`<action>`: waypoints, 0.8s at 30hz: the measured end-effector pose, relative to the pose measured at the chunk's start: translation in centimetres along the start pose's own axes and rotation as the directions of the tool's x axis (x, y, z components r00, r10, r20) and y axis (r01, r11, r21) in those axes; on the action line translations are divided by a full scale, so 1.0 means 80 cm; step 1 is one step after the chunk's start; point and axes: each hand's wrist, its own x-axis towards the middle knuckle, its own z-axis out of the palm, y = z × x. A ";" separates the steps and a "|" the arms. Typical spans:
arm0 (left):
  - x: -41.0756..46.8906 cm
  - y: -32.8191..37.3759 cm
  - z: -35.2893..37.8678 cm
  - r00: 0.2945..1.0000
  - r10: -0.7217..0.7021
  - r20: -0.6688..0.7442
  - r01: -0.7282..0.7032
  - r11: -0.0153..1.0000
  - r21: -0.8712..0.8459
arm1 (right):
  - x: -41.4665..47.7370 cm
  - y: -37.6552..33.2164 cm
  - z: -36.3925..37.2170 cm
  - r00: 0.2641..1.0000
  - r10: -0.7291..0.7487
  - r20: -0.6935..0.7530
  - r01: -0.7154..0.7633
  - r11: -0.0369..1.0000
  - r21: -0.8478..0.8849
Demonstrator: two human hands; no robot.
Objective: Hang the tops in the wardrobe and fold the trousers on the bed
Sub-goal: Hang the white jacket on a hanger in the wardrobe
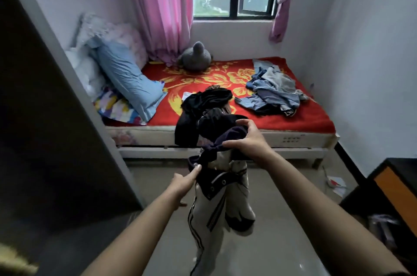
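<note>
Head view, top: We see a white and navy top point(222, 194) with dark side stripes and snap buttons. It hangs in the lower middle of the frame, over the floor and in front of the bed point(316, 120).
Right hand: The right hand point(248, 140) is just above centre, with thumb and fingers curled round the bunched dark collar, and it carries the garment.
Left hand: The left hand point(184, 183) is left of the top. Its fingers are straight and touch the dark edge without closing on it.
Handling: We judge the top light, limp and a little slick. It will sag and twist from a single grip, so we would take it by both shoulder seams beside the collar.
Wardrobe: The dark panel of the wardrobe point(45, 122) fills the left of the frame. We see no hanger.
Other clothes: A black heap point(203, 104) droops over the near edge of the bed at centre. A blue and grey pile point(273, 93) lies on the bed at centre right, well apart from the hands.
</note>
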 end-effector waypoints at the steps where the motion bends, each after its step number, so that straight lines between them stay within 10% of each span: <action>1: 0.005 -0.002 -0.007 0.998 -0.058 0.033 0.061 0.993 -0.103 | 0.012 -0.002 0.016 0.998 -0.031 0.061 0.032 0.999 -0.021; 11: 0.097 -0.005 -0.078 0.918 -0.283 -0.278 0.081 0.820 -0.566 | 0.156 -0.042 0.149 0.870 -0.179 0.459 0.284 0.943 -0.171; 18: 0.093 0.082 -0.164 0.630 -0.197 -0.751 -0.342 0.798 -0.496 | 0.261 -0.074 0.224 0.790 -0.062 0.610 0.494 0.653 -0.574; 24: 0.048 0.103 -0.203 0.419 -0.190 -0.888 -0.410 0.833 -0.372 | 0.305 -0.080 0.288 0.670 0.007 0.742 0.663 0.445 -0.602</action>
